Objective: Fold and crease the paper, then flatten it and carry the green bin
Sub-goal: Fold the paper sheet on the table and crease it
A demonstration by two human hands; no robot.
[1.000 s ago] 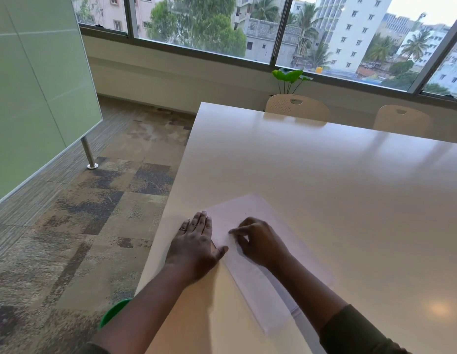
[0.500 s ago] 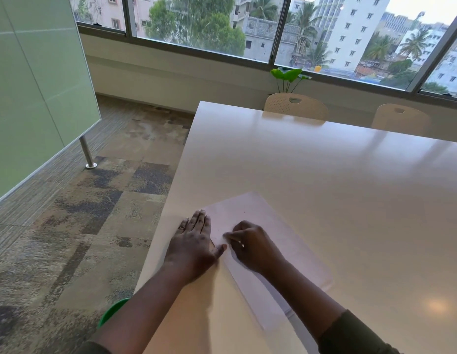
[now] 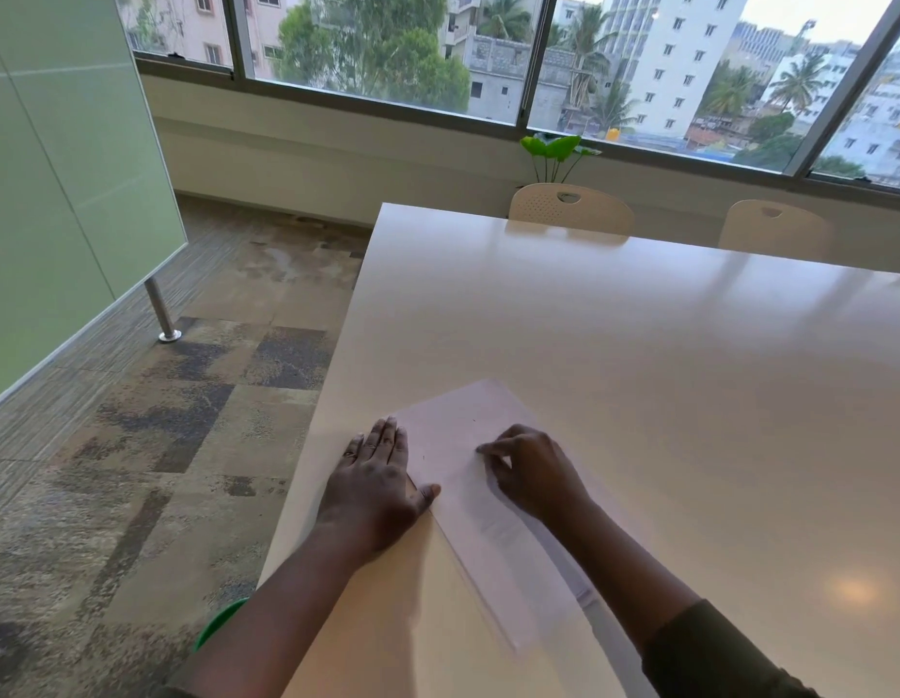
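L hand (image 3: 374, 478) flat, fingers straight, pressing paper (image 3: 468, 445) edge on worktop (image 3: 639, 370). R hand (image 3: 531, 471) curled, fingertips on paper. Bin (image 3: 218, 622) on floor, mostly hidden by L arm; 2 chairs (image 3: 571, 209) at far edge.

A glossy white table (image 3: 639, 370) bears folded paper (image 3: 453, 445) near its left edge.

Matt white paper (image 3: 468, 445) lies on a smooth, glossy table (image 3: 639, 345)
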